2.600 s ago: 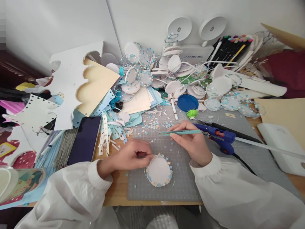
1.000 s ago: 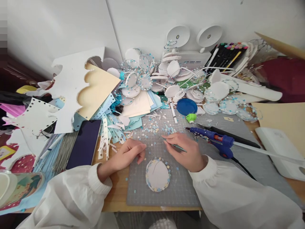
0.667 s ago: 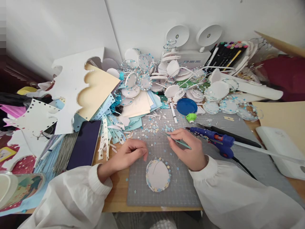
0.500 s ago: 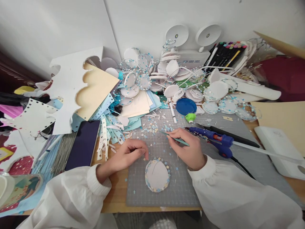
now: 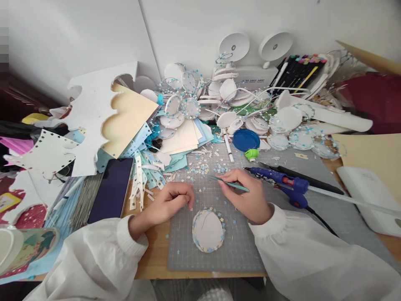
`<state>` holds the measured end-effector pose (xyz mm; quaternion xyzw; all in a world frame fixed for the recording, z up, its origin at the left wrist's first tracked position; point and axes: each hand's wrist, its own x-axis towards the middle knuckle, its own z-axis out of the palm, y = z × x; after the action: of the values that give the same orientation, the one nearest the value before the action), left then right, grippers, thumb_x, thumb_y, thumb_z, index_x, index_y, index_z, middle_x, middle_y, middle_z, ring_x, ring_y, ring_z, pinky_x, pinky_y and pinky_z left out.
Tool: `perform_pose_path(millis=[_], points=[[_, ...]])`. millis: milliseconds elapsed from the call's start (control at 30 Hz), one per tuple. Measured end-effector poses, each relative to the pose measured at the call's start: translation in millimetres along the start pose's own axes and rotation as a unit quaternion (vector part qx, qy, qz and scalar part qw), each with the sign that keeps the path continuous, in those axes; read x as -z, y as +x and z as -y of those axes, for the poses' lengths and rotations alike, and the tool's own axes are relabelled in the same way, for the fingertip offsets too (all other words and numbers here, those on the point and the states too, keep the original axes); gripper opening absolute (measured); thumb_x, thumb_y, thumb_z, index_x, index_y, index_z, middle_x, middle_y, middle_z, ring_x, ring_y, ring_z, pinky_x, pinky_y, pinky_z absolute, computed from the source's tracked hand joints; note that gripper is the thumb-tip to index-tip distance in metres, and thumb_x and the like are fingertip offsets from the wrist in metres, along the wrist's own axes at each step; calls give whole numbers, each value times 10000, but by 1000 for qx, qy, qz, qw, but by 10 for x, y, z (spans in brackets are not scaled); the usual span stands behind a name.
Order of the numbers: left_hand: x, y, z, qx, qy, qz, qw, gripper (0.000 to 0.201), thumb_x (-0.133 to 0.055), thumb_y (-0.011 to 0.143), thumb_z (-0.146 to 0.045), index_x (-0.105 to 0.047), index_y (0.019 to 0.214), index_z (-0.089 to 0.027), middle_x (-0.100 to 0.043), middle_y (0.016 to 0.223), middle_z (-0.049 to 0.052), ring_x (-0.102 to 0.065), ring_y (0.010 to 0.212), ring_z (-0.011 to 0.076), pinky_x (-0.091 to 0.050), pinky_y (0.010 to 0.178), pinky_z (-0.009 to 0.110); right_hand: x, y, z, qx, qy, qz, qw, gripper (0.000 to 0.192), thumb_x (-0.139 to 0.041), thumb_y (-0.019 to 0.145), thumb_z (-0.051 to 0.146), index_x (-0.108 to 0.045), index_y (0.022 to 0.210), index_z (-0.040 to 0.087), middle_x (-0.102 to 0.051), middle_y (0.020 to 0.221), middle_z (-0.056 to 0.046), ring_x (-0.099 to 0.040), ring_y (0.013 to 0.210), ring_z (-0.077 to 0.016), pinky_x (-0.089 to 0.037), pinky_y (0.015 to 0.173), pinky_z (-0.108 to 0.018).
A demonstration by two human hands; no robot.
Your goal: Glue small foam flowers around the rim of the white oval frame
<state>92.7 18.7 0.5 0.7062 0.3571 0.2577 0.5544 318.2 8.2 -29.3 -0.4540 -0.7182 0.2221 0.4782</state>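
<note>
Tweezers (image 5: 230,184) pinched in right hand (image 5: 247,196) grip — oval disc (image 5: 208,230) just below, left hand (image 5: 169,202) curled

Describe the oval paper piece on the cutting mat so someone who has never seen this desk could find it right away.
Start at the grey gridded cutting mat at the desk's near edge. The white oval disc lies flat on it, between the left hand and the right hand, which holds teal tweezers. Unlike the similar discs heaped by the wall, it lies alone, rimmed with tiny blue and yellow stars.
</note>
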Motion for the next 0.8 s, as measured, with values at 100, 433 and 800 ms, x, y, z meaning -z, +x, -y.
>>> perform_pose_path(millis=[100,433,800], points=[[2,3,-5,7,0,-3,1000,223,-396,743,-134,-552,584,-136,-516,596,-4,-444,570,105,-330,574,229,16,-7,20,9,25,28,999,146,-622,773,87,-560,772,219,-685,780,-39,-688,765,-181,-545,646,-281],[-5,8,-20,35,-4,-2,999,191,-387,727,-145,-523,592,-151,-504,611,-2,-411,578,119,-335,586,241,111,1,56,81,12,84,993,168,-613,758,67,-554,781,223,-683,750,-43,-689,754,-189,-542,623,-297],[-5,2,48,43,-19,1,999,196,-394,758,-123,-544,634,-145,-520,647,-7,-440,609,117,-348,606,239,96,-35,11,67,37,102,992,188,-609,762,42,-548,788,218,-668,736,-32,-695,758,-184,-563,635,-289]])
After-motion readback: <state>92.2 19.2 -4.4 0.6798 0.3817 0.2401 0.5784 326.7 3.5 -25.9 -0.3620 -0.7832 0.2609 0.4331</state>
